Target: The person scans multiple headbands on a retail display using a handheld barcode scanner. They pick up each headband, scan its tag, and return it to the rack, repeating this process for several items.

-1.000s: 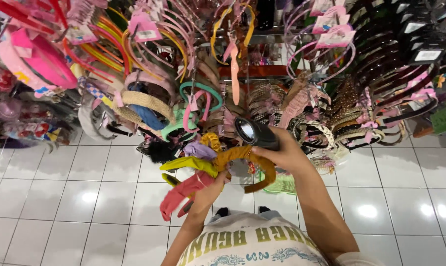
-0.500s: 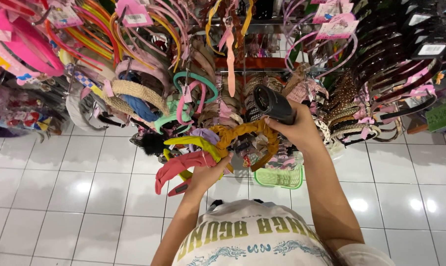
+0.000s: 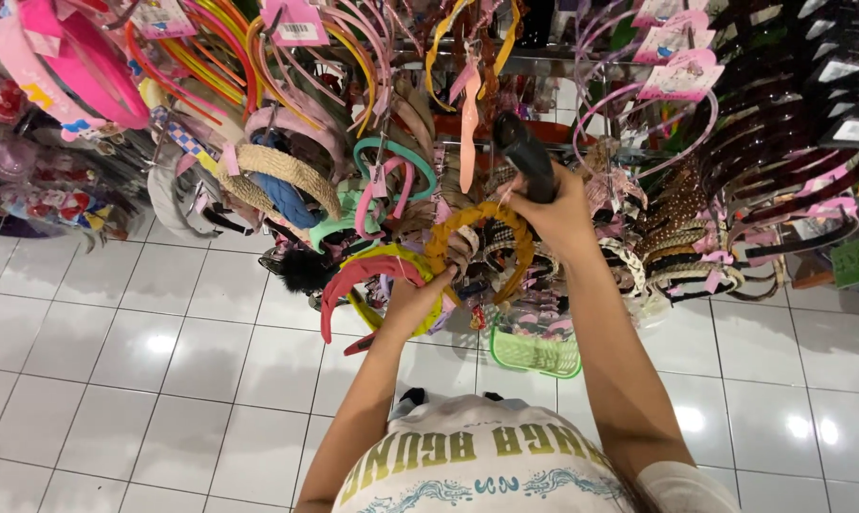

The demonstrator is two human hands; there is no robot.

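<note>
Since the earlier frame my right hand (image 3: 557, 214) has lifted the black handheld scanner (image 3: 524, 157) higher, toward upper centre. That hand is wrapped tight around the scanner. My left hand (image 3: 415, 302), just left of centre, is closed on a bunch of headbands: red headband (image 3: 358, 280), yellow headband (image 3: 396, 256) and mustard braided headband (image 3: 481, 223). Crowded racks (image 3: 543, 66) fill the top; a green basket (image 3: 536, 351) sits on the white tile floor (image 3: 116, 361). I judge separating one band steadily would help.
</note>
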